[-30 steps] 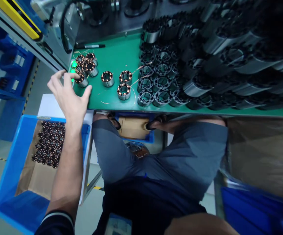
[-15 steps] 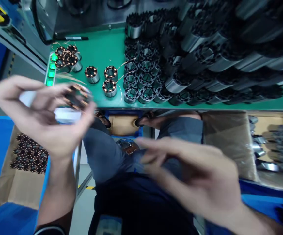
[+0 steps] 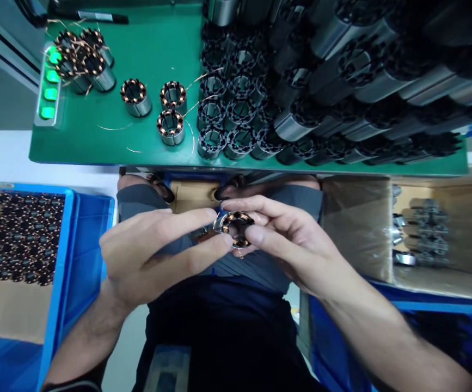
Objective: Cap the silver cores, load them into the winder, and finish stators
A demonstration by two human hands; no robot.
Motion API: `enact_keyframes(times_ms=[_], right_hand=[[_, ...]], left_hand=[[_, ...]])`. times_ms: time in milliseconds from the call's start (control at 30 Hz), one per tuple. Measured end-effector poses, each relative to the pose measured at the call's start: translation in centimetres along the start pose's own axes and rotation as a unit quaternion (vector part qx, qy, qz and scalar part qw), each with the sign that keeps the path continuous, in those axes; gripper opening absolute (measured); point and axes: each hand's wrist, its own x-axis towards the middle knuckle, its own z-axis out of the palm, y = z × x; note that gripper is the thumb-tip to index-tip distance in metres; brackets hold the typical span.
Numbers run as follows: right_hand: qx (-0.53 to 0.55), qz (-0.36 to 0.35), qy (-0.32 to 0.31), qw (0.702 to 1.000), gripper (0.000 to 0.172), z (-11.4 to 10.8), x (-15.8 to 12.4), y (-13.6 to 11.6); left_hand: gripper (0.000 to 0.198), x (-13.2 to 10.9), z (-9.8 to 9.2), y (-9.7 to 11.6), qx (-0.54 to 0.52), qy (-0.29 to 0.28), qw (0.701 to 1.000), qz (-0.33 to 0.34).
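A wound motor stator, a short steel ring with copper coils around its top, is held above my lap. My right hand grips it, thumb at the near rim and fingers around the far side. My left hand pinches it from the left, with index finger and thumb at its edge. Thin copper wire ends stick out near the fingertips. On the green bench top ahead stand single wound stators, beside a cluster of wound stators with loose wires.
Rows of unwound black-ended stators fill the bench's right, stacked higher at the back. Green-lit buttons and a black marker are at the left. A blue crate of wound stators is lower left; a lined box with metal parts is right.
The stator has moved from my left hand at the bench's left edge to above my lap. My right hand has come in and taken hold of it. The view has shifted.
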Motion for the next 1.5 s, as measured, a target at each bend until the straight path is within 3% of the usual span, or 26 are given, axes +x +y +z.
enact_keyframes(times_ms=[100, 200, 300, 367, 500, 533, 567, 633, 733, 867, 933, 1033, 1100, 1267, 1500], right_hand=[[0.021, 0.034, -0.006, 0.999, 0.032, -0.3, 0.1, 0.1], [0.019, 0.054, -0.006, 0.998, 0.032, -0.4, 0.1, 0.2], [0.012, 0.03, 0.047, 0.998, 0.031, -0.4, 0.1, 0.2], [0.026, 0.001, 0.094, 0.995, 0.03, -0.5, 0.1, 0.0], [0.013, -0.049, 0.117, 0.992, 0.036, -0.7, -0.5, -0.1], [-0.016, -0.065, 0.116, 0.991, 0.037, -0.8, -0.7, 0.0], [-0.049, -0.081, 0.113, 0.989, 0.038, -0.8, -0.7, 0.2], [-0.098, -0.105, 0.098, 0.985, 0.038, -0.8, -0.7, 0.6], [-0.125, -0.118, 0.075, 0.982, 0.029, -0.3, -0.3, 1.2], [-0.112, -0.12, 0.066, 0.984, 0.029, -0.3, -0.1, 1.8], [-0.078, -0.113, 0.041, 0.99, 0.034, -0.8, -0.4, 2.1], [-0.057, -0.098, 0.011, 0.994, 0.041, -1.5, -0.9, 2.6], [-0.071, -0.091, 0.008, 0.993, 0.042, -1.7, -1.1, 2.8], [-0.135, -0.092, 0.01, 0.986, 0.041, -1.2, -0.8, 2.6], [-0.164, -0.096, 0.031, 0.981, 0.044, -1.4, -0.5, 3.1]], left_hand=[[0.025, 0.8, -0.4, 0.6, 0.079, 0.002, 0.994, 0.08], [0.02, 1.7, -0.5, 1.0, 0.102, -0.014, 0.987, 0.121], [0.016, 1.4, -0.1, 0.9, 0.126, 0.011, 0.979, 0.159], [0.015, 0.3, 1.0, 0.4, 0.147, 0.016, 0.981, 0.125], [0.01, -2.3, 4.2, -1.5, 0.062, -0.113, 0.99, -0.061], [0.013, -2.6, 4.8, -1.8, 0.029, -0.122, 0.987, -0.101], [0.012, -2.6, 5.1, -2.0, -0.008, -0.104, 0.985, -0.134], [0.005, -1.8, 5.2, -1.7, -0.097, -0.016, 0.979, -0.178], [0.018, 0.4, 4.4, -0.1, -0.226, 0.091, 0.949, -0.203], [0.007, 1.2, 4.7, 1.1, -0.287, 0.066, 0.927, -0.231], [0.01, 0.2, 5.6, 0.7, -0.345, 0.036, 0.897, -0.275], [0.021, -1.2, 6.7, -0.4, -0.398, 0.041, 0.848, -0.349], [0.02, -1.3, 6.7, -0.7, -0.402, 0.049, 0.841, -0.36], [0.008, 0.5, 5.4, 0.1, -0.403, 0.031, 0.87, -0.284], [0.014, 1.0, 5.3, 0.6, -0.38, 0.02, 0.881, -0.282]])
